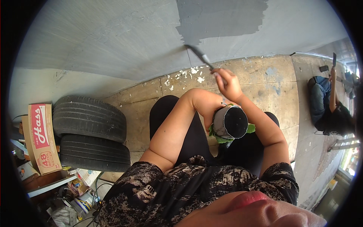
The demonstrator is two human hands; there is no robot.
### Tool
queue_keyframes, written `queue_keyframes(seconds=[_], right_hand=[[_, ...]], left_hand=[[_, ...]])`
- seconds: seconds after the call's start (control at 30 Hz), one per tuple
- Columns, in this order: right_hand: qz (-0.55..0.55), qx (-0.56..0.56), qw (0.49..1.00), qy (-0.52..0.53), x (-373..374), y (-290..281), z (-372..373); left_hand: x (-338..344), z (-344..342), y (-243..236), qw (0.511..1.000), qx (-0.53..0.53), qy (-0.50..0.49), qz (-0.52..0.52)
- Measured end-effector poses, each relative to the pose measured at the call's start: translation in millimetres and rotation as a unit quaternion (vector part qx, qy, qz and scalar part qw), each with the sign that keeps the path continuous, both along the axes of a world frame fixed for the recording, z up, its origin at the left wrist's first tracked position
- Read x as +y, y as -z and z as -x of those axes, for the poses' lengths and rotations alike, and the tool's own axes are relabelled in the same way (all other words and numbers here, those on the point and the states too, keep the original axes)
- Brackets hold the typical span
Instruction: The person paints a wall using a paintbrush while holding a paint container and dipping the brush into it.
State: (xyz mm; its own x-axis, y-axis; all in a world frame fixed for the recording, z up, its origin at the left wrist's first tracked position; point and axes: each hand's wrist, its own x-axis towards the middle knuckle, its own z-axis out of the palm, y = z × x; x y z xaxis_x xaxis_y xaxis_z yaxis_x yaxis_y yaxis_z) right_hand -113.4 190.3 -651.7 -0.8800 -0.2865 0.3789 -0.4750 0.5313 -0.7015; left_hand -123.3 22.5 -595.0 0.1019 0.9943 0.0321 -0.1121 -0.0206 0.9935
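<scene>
My right hand grips the handle of a paintbrush, fingers closed round it. The brush, slightly blurred, has dark bristles and a silvery band. Its tip is at the wall, just under the lower edge of a dark grey painted patch; whether it touches, I cannot tell. Below my right wrist, my left hand holds a grey paint can from its left side, fingers mostly hidden. Dark paint fills the view inside its mouth. Something green and leaf-like sticks out around the can.
White flakes litter the tiled floor along the wall. To the left stand two stacked tyres, a cardboard box and piled clutter with cables. Far right, another person sits low, holding a dark flat tool.
</scene>
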Motion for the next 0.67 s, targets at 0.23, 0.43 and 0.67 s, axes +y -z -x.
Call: queue_keyframes(seconds=[0.23, 0.43, 0.67], right_hand=[[0.025, -0.003, 0.999, 0.025, 6, 6, -14], [0.013, 0.006, 0.999, 0.037, 13, 7, 14], [-0.057, 0.07, 0.994, -0.067, 17, 11, 3]], left_hand=[[-1, -2, -4, 1.0, 0.0, 0.004, -0.031], [2, -3, -1, 1.0, 0.003, 0.007, -0.01], [1, -5, 0, 1.0, -0.016, 0.013, -0.004]])
